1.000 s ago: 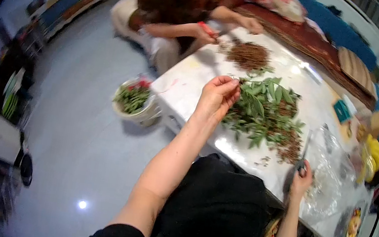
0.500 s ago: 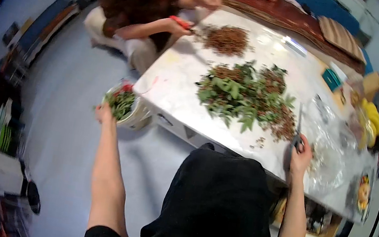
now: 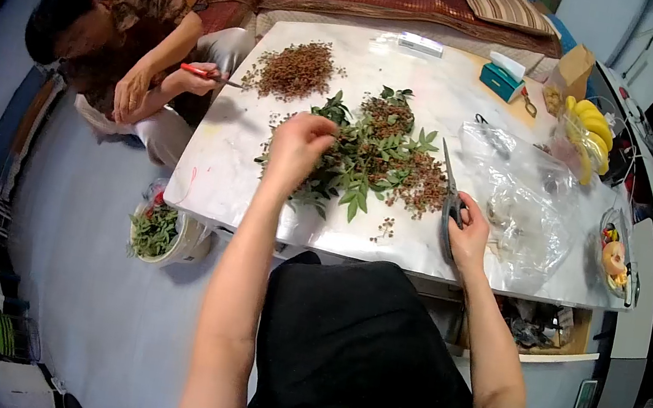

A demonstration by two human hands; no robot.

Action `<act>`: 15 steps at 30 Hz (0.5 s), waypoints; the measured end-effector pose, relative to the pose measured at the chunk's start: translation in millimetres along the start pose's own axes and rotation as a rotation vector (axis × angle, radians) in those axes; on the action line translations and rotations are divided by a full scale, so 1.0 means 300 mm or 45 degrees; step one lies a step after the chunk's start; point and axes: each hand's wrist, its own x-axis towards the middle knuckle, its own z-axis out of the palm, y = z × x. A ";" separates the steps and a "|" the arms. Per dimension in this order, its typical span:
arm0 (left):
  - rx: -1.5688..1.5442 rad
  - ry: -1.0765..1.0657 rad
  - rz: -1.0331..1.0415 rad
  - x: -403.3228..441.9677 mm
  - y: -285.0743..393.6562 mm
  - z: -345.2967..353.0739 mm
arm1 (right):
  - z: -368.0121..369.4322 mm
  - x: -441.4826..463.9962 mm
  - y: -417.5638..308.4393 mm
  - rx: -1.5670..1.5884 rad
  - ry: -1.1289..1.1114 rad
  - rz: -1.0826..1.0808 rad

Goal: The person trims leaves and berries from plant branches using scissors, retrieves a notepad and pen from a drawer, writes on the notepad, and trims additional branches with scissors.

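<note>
My left hand [image 3: 298, 148] is over the left part of a heap of leafy green sprigs [image 3: 362, 167] with brown berry clusters, on the white table [image 3: 214, 160]. Its fingers are curled together, and whatever they may hold is hidden. Dark-handled scissors [image 3: 450, 202] are in my right hand [image 3: 469, 231], blades pointing up and away, just right of the heap. Behind my left hand lies a separate pile of brown berries [image 3: 292, 70]. A few loose berries [image 3: 383, 229] lie near the front edge.
At the left a person [image 3: 134, 45] sits holding red-handled scissors [image 3: 198, 72]. A bucket of leaves [image 3: 155, 232] stands on the floor by the table's left corner. Clear plastic bags [image 3: 526, 210], a green tissue box [image 3: 501, 81], bananas [image 3: 590, 130] and a fruit tray [image 3: 615, 257] are on the right.
My left hand went from the heap down to the bucket, then back over the heap. My right hand still has the scissors. The view has turned, showing more of the seated person.
</note>
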 end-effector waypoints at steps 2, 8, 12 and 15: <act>0.253 -0.151 0.130 0.039 0.047 0.093 | 0.003 0.001 -0.002 0.014 0.010 -0.016; 0.604 -0.233 0.241 0.085 0.056 0.228 | -0.004 -0.007 -0.012 -0.033 0.014 -0.036; 0.723 -0.223 0.142 0.079 0.082 0.219 | 0.002 -0.010 -0.008 0.053 0.046 -0.046; 0.603 -0.080 0.183 0.090 0.103 0.159 | 0.000 -0.010 -0.017 0.029 0.032 -0.018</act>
